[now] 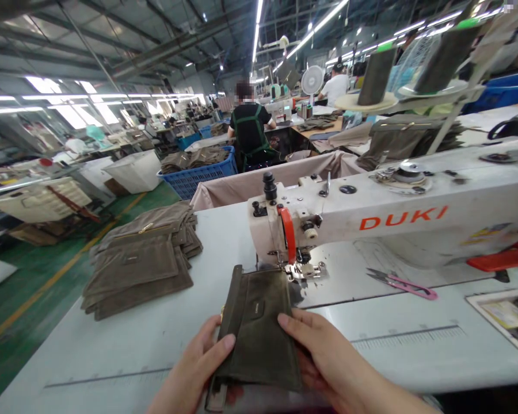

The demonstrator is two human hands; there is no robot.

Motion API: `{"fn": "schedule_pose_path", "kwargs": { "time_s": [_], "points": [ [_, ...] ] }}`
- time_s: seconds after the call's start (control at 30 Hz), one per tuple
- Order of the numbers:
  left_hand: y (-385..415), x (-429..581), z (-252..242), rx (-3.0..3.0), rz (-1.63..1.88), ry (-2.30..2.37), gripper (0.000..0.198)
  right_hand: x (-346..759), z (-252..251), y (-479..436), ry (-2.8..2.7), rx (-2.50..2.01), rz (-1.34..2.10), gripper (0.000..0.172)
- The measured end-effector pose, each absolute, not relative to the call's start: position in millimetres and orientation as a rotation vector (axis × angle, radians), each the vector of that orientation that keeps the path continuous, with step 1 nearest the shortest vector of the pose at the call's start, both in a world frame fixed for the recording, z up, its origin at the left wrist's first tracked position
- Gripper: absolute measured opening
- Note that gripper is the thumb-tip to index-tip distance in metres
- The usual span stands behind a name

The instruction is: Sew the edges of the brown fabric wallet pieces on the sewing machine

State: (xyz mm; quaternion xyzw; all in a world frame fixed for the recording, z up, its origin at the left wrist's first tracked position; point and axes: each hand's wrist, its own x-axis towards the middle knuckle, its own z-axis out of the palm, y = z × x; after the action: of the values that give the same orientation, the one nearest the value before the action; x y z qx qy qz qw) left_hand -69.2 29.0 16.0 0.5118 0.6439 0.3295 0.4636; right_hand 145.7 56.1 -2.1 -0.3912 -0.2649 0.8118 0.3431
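Note:
A dark olive fabric pouch piece (261,333) with a small label patch is held between my two hands, its far edge close by the presser foot (304,270) of the sewing machine (328,213). My left hand (207,351) grips its left side, thumb on top, beside a bit of gold zipper. On the right edge, my right hand (311,339) has its thumb on top and its fingers underneath. Whether the far edge lies under the foot, I cannot tell. To the left lies a stack of similar pouch pieces (142,259).
Pink-handled thread snips (403,283) lie on the machine bed. Thread cones (376,75) stand behind the machine. Beyond the table (164,339) are a fabric-lined bin (233,192) and a blue crate (198,178) of pouch pieces. A co-worker (249,129) sits ahead, back turned.

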Motion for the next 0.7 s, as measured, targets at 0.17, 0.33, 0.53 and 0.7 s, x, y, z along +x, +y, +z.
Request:
{"fn": "schedule_pose_path", "kwargs": {
  "time_s": [0.17,0.33,0.53,0.7],
  "points": [
    [17,-59,22,2.731,0.683,1.387,0.053,162,-23,16,-1.234,-1.193,2.096,0.039],
    [11,-25,3,2.875,0.674,1.012,0.025,193,-29,-2,-2.015,-1.291,1.303,0.016],
    [7,-17,7,2.726,0.772,1.237,0.025,195,-29,6,-2.242,-0.935,0.378,0.019],
    [3,-9,2,2.730,0.948,1.199,0.023,193,-32,9,-2.285,-0.856,0.268,0.019]
  ]
}}
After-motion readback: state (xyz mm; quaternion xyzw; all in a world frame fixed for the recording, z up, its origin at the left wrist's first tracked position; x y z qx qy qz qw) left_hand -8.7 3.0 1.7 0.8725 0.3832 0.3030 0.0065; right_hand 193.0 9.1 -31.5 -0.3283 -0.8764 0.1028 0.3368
